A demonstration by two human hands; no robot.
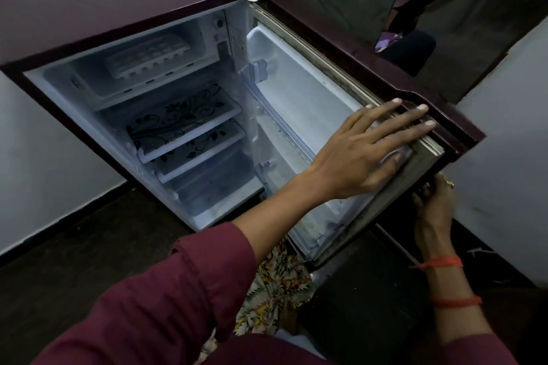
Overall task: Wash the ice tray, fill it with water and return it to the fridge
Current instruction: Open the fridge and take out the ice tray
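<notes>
A white ice tray (pixel 148 55) lies in the freezer compartment at the top of a small maroon fridge (pixel 103 3). The fridge door (pixel 296 92) stands open to the right. My left hand (pixel 364 151) rests flat on the door's inner edge by the rubber seal, fingers straight. My right hand (pixel 433 204) grips the door's outer edge from below, fingers curled round it. Both hands are well to the right of the tray and apart from it.
Two glass shelves with a black floral print (pixel 184 115) and a clear drawer (pixel 213 184) sit below the freezer. The door's bins look empty. White walls (pixel 44 157) flank the fridge, and a dark floor (pixel 74 261) lies in front.
</notes>
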